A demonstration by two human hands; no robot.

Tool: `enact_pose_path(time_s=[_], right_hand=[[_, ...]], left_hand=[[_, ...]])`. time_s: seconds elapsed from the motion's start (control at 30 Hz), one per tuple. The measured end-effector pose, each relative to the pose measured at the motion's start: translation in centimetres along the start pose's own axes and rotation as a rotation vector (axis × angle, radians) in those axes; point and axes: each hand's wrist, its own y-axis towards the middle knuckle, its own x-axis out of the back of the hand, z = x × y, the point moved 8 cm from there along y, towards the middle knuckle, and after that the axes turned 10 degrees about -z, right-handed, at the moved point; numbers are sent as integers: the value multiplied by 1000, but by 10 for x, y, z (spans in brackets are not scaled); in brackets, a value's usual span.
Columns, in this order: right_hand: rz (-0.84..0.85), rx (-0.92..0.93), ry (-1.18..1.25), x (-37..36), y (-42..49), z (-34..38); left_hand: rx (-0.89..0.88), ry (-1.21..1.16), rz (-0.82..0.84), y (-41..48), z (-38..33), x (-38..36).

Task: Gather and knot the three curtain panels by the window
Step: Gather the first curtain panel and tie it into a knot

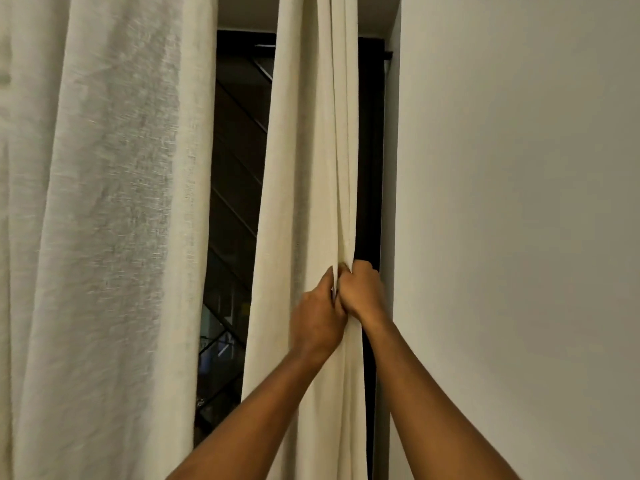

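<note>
The right curtain panel [304, 161] hangs at the right side of the dark window [235, 188], near the wall [519, 202], its folds drawn together lower down. The left grip [320, 318] and the right grip [362, 291] touch each other, both clenched around the gathered folds along the panel's right edge. A wider curtain panel [104, 220] hangs loose to the left of the window gap

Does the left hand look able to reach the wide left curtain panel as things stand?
Probably, once freed: only the dark window gap separates it from the wide left panel, but the left hand, with the right hand, grips the gathered right panel.
</note>
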Motion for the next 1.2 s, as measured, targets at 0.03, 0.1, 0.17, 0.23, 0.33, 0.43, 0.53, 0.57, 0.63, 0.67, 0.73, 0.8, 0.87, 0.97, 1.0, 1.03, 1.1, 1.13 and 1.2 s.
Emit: enact_pose_path(time_s=[0.03, 0.1, 0.17, 0.23, 0.33, 0.43, 0.53, 0.57, 0.63, 0.67, 0.73, 0.8, 0.87, 0.97, 1.0, 1.03, 1.1, 1.13, 1.2], right_hand=[[4, -2, 37, 0, 0, -1], [13, -12, 106, -1, -1, -2], [15, -16, 133, 0, -4, -3], [16, 1, 137, 0, -5, -3], [-21, -1, 56, 6, -1, -13], [-21, -12, -29, 14, 2, -24], [-24, -22, -25, 16, 5, -30], [-17, -31, -16, 15, 7, -32], [12, -30, 0, 10, 9, -33], [33, -25, 16, 8, 9, -33], [96, -26, 71, 3, 9, -33], [143, -53, 102, 4, 10, -34], [123, -89, 66, 11, 15, -37], [20, -93, -83, 20, 17, -38], [-7, -85, -106, 18, 14, -34], [-20, -76, -115, 15, 10, -29], [-24, -45, -120, 5, 2, -21], [-7, -20, -116, -2, -3, -15], [24, 18, -103, -12, -11, -3]], left_hand=[[15, -32, 3, -1, 0, -1], [25, -86, 26, -4, 0, -4], [23, -131, 87, -7, 0, -10], [71, -157, 215, -13, 2, -20], [44, -143, 300, -21, 1, -17], [-248, 110, -106, -18, -12, 31], [-118, 197, -464, -4, -2, 79], [21, 194, -503, 2, 14, 88], [286, 127, -440, 11, 52, 93], [366, 79, -361, 14, 68, 89], [400, 95, -197, 16, 88, 84], [422, 237, -243, 18, 99, 103], [445, 441, -385, 19, 102, 132], [263, 583, -363, 15, 85, 127], [169, 580, -308, 10, 76, 114], [99, 563, -232, 4, 68, 98], [21, 570, -39, -8, 54, 56], [-14, 589, 44, -14, 46, 38], [-38, 508, 134, -26, 25, 12]])
